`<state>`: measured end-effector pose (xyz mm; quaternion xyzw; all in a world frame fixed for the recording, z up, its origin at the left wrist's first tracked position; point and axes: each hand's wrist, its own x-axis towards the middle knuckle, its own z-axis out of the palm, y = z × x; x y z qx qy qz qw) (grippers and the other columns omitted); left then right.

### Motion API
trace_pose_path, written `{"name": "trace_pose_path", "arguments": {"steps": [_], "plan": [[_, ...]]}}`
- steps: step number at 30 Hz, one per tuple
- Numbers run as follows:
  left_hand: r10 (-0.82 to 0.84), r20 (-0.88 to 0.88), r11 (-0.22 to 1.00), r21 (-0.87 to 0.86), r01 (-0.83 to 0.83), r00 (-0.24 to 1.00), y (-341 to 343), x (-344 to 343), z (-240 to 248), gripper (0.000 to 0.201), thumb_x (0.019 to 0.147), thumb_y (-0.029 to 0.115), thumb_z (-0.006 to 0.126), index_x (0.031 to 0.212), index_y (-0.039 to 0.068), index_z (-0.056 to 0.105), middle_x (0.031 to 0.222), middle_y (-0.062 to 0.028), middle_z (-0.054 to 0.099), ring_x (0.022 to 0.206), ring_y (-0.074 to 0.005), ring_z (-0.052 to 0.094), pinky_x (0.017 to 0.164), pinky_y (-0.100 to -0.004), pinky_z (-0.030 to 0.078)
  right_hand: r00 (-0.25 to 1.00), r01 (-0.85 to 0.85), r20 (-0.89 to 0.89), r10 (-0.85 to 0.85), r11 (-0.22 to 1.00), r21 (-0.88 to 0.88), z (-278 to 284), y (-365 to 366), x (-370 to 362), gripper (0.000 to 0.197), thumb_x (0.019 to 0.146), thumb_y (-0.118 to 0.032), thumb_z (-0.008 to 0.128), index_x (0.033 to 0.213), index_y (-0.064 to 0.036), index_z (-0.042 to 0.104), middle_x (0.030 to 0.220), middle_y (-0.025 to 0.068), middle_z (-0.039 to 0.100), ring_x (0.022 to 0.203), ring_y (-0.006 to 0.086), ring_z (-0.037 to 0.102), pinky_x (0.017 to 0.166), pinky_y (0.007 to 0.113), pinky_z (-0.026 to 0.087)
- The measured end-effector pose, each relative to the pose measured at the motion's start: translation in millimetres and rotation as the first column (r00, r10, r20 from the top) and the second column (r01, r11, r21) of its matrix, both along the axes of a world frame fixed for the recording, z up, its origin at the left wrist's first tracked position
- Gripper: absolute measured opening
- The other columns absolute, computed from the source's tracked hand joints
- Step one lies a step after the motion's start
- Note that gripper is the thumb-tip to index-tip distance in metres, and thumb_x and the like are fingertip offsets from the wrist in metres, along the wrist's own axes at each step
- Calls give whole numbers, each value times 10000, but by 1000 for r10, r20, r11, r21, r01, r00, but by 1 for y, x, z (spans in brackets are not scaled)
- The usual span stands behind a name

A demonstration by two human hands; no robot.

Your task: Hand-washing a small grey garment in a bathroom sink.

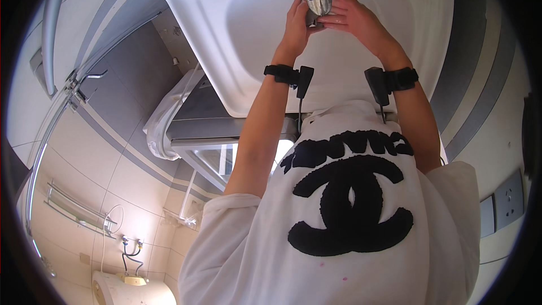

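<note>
Over a white washbasin point(257, 28), my two hands are raised below a silver tap point(322, 1). My left hand point(296, 28) is on the left of the spout, with its fingers stretched out and partly hidden behind the metal. From the other side my right hand point(358, 21) reaches in, its straight fingers pointing toward the spout. The fingertips of both hands come close together under the tap; I cannot tell whether they touch. Neither hand shows anything in its grip. Whether water is running cannot be made out clearly.
Black bands point(280, 73) with small dark devices circle both wrists. A grey-topped appliance point(206, 116) stands left of the basin, beside a white bag point(161, 124). Further left runs a chrome shower frame point(73, 87). A wall socket point(510, 196) is at lower right.
</note>
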<state>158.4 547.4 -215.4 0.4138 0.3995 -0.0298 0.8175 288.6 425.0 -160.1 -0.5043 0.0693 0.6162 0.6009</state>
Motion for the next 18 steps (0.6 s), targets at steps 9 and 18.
{"name": "trace_pose_path", "arguments": {"steps": [9,18], "plan": [[216,94,928,-330,-174,972,-8,8,6,475,997,392,333,1254,41,524,1232,-143,593,1144,-304,590,980,-544,497,770,-112,615,170,985,-132,32,4,21,405,966,-402,568,1126,-37,640,1034,62,686,841,163,639,840,288,486],[319,43,902,-322,-289,947,-8,2,10,456,998,413,354,1243,64,517,1120,-85,638,1015,-242,628,860,-411,521,458,-10,888,-50,998,61,106,56,15,622,777,-475,801,1148,-76,501,1016,84,555,948,203,532,860,345,425]]}}
